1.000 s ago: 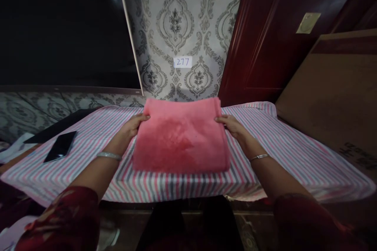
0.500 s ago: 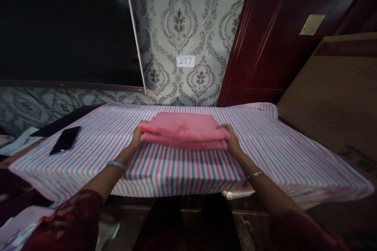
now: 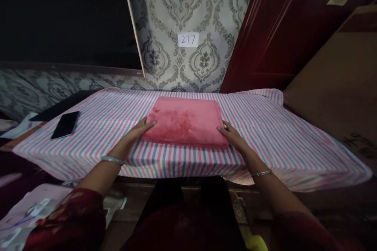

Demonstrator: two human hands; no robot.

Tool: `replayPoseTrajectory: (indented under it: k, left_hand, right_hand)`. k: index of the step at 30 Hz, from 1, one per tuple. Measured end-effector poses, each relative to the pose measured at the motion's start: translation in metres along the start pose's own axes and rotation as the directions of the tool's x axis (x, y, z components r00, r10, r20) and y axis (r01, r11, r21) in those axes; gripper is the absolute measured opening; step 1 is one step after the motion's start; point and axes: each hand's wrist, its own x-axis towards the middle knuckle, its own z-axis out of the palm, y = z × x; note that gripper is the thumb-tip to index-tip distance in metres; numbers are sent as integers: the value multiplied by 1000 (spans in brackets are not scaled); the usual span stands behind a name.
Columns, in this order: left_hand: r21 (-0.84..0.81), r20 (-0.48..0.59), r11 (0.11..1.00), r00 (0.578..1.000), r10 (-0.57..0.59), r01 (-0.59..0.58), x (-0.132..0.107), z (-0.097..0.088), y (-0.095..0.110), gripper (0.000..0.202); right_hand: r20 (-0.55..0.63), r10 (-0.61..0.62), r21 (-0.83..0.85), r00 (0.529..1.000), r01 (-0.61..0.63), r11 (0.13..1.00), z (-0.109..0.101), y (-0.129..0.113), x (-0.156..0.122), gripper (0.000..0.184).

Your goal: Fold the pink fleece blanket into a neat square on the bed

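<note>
A pink folded plush cloth point(image 3: 185, 121), thick and roughly rectangular, lies flat on the striped tablecloth point(image 3: 253, 125). Darker brushed patches mark its top. My left hand point(image 3: 140, 128) holds its left edge, thumb on top and the other fingers mostly hidden at the side. At the right edge, my right hand point(image 3: 232, 134) grips in the same way, its thumb resting on the cloth near the front corner. Whether the cloth is a towel or a small blanket I cannot tell.
A black phone point(image 3: 65, 124) lies on the table's left part. Behind stand a large dark screen point(image 3: 67, 19) and a patterned wall with a paper label point(image 3: 188, 39) reading 277. A cardboard box point(image 3: 335, 82) borders the right side. Papers lie at far left.
The front part of the folded cloth has come down, and it now lies flat on the table. Both hands keep hold of its sides. The camera view has tilted downward.
</note>
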Motion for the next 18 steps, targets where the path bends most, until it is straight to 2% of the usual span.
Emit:
replayPoseTrajectory:
  k: [3, 6, 7, 9, 10, 11, 12, 14, 16, 18]
  left_hand:
    - [89, -10, 995, 999, 51, -50, 4, 0, -7, 68]
    - [161, 54, 986, 998, 38, -46, 10, -9, -10, 67]
    - [202, 44, 979, 999, 16, -25, 13, -13, -9, 68]
    - [352, -65, 936, 997, 36, -11, 18, -16, -4, 71]
    - [456, -123, 889, 986, 110, -42, 20, -14, 1, 71]
    - [566, -145, 818, 966, 215, -98, 23, -8, 6, 70]
    - [667, -114, 727, 941, 320, -167, 26, 1, 12, 67]
    - [795, 50, 534, 908, 417, -289, 30, 27, 25, 64]
    - [855, 182, 404, 918, 353, -325, 35, 58, 36, 68]
    - [896, 244, 295, 924, 294, -331, 38, 85, 42, 70]
  right_hand:
    - [21, 35, -41, 999, -34, 999, 1, 3, -3, 80]
    - [48, 22, -63, 999, -19, 998, -6, 5, -2, 73]
    - [29, 9, -108, 1000, -5, 994, -8, 4, -1, 70]
    - [-55, -92, -281, 994, 73, 957, -8, -6, 3, 64]
    - [-86, -180, -391, 980, 133, 910, -3, -15, 5, 62]
    - [-81, -272, -494, 959, 198, 847, 4, -26, 8, 61]
    - [-39, -347, -575, 937, 263, 775, 15, -40, 12, 60]
    - [104, -381, -664, 919, 349, 661, 42, -69, 18, 59]
    - [219, -323, -717, 921, 376, 587, 70, -93, 25, 58]
    - [284, -268, -752, 921, 387, 534, 91, -106, 32, 57]
